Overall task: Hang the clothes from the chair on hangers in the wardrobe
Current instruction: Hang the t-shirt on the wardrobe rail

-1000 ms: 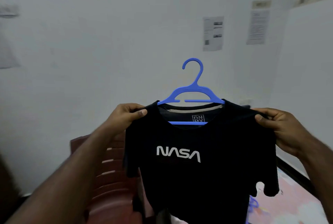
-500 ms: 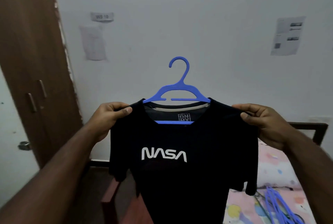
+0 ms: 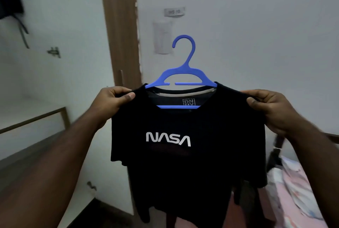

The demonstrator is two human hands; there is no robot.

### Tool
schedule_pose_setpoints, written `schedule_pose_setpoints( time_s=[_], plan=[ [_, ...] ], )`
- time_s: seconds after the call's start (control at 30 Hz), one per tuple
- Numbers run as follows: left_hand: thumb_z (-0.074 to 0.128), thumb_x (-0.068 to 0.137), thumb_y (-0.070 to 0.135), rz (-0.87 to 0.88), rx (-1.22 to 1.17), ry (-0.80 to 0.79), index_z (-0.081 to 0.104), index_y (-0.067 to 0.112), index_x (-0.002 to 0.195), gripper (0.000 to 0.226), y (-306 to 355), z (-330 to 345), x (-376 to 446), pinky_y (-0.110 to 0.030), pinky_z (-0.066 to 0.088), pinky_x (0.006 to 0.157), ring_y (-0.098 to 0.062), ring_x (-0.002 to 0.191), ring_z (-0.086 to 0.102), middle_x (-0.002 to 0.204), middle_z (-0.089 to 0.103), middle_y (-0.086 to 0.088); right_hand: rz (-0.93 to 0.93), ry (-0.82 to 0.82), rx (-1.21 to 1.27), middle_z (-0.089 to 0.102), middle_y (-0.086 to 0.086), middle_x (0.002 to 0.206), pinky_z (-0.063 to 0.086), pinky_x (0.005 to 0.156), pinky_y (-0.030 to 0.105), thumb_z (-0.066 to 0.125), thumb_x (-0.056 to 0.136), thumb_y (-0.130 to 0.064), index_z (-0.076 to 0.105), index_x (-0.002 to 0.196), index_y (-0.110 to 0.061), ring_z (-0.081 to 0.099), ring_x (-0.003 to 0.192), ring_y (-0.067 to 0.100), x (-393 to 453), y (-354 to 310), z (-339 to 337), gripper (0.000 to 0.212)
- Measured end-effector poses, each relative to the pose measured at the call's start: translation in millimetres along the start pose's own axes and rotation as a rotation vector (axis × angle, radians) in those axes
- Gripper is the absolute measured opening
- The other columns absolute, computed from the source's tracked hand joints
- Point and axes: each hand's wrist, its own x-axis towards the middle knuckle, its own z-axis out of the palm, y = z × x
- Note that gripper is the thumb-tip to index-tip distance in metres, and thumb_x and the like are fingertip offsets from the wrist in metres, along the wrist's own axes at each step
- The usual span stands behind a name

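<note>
the left hand (image 3: 114,97) and the right hand (image 3: 266,105) are each pinching a shoulder of the black nasa t-shirt (image 3: 183,154), holding it up in mid-air, spread at chest height. the blue hanger (image 3: 181,73) is sitting inside the collar, its hook standing free above. since neither hand is gripping the hanger itself, a tilt could be letting it slide out through the neck. the hem is dangling low near the bed (image 3: 302,200) on the right. ahead, a brown wooden panel (image 3: 121,31) is standing close; open room is lying between it and the white wall (image 3: 256,26).
</note>
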Motion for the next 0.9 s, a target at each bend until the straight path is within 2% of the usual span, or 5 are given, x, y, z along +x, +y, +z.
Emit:
schedule_pose_setpoints(
  time_s=[0.17, 0.33, 0.53, 0.73, 0.9],
  plan=[
    [0.073, 0.089, 0.017, -0.045, 0.019, 0.103, 0.080, 0.014, 0.092, 0.008, -2.5, -55.3, -13.3, -0.026, 0.058, 0.069, -0.020, 0.077, 0.072, 0.090, 0.077, -0.012, -0.023, -0.129, 0.087, 0.073, 0.017, 0.103, 0.060, 0.075, 0.026, 0.076, 0.066, -0.026, 0.073, 0.110, -0.008, 0.072, 0.083, 0.020, 40.2, 9.9, 50.3, 0.048],
    [0.075, 0.086, 0.019, -0.078, 0.068, 0.204, 0.079, 0.014, 0.093, 0.010, -2.2, -94.3, -26.7, -0.026, 0.055, 0.070, -0.020, 0.077, 0.069, 0.090, 0.076, -0.013, -0.025, -0.250, 0.175, 0.074, 0.017, 0.100, 0.060, 0.071, 0.024, 0.061, 0.080, -0.007, 0.070, 0.112, -0.003, 0.073, 0.079, 0.018, 83.3, 15.1, 93.1, 0.033],
    [0.075, 0.088, 0.014, -0.080, 0.132, 0.467, 0.078, 0.011, 0.093, 0.007, 3.7, -134.7, -44.6, -0.030, 0.055, 0.074, -0.018, 0.077, 0.069, 0.091, 0.077, -0.011, -0.035, -0.444, 0.257, 0.073, 0.021, 0.106, 0.060, 0.074, 0.026, 0.059, 0.082, -0.005, 0.074, 0.108, -0.006, 0.073, 0.088, 0.025, 127.8, 19.9, 150.3, 0.030],
    [0.072, 0.091, 0.015, -0.122, 0.192, 0.624, 0.075, 0.009, 0.097, 0.009, 17.1, -183.2, -66.1, -0.017, 0.049, 0.051, -0.010, 0.063, 0.067, 0.081, 0.074, -0.004, -0.016, -0.574, 0.308, 0.071, 0.022, 0.114, 0.060, 0.077, 0.029, 0.057, 0.086, -0.007, 0.068, 0.119, -0.004, 0.071, 0.096, 0.028, 161.5, 25.1, 221.8, 0.035],
    [0.073, 0.090, 0.016, -0.128, 0.209, 0.682, 0.076, 0.010, 0.098, 0.010, 10.5, -238.0, -75.0, -0.028, 0.058, 0.066, -0.018, 0.076, 0.071, 0.092, 0.077, -0.011, -0.024, -0.610, 0.344, 0.072, 0.020, 0.111, 0.060, 0.076, 0.028, 0.058, 0.084, -0.008, 0.070, 0.115, -0.006, 0.072, 0.096, 0.026, 174.7, 25.0, 288.1, 0.034]
  ],
)
